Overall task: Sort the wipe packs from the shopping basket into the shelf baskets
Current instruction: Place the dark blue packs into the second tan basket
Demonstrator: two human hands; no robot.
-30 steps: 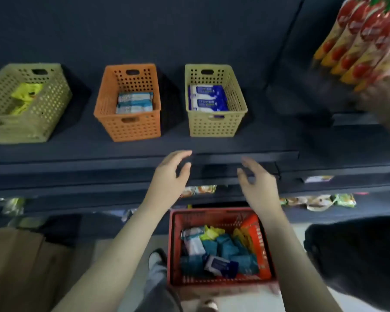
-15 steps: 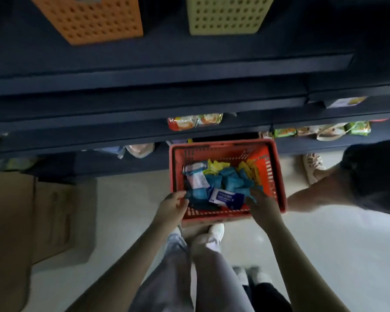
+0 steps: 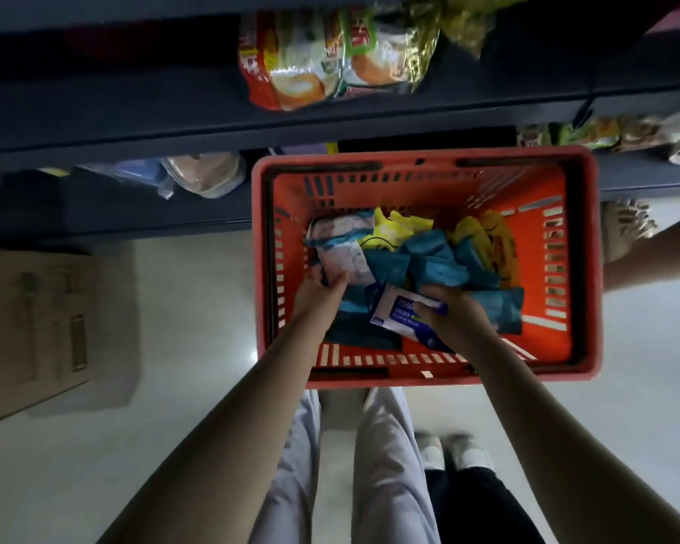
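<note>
White pack (image 3: 403, 314) now in right hand (image 3: 458, 320)

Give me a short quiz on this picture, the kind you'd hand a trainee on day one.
1. True or false: the right hand holds a white-and-blue wipe pack inside the red shopping basket.
2. Pick one: what colour are most packs in the basket's middle? A pink, B teal, C black.
3. Short answer: which hand holds the pale white pack at the basket's left side?

Key
1. True.
2. B, the teal packs.
3. The left hand.
</note>
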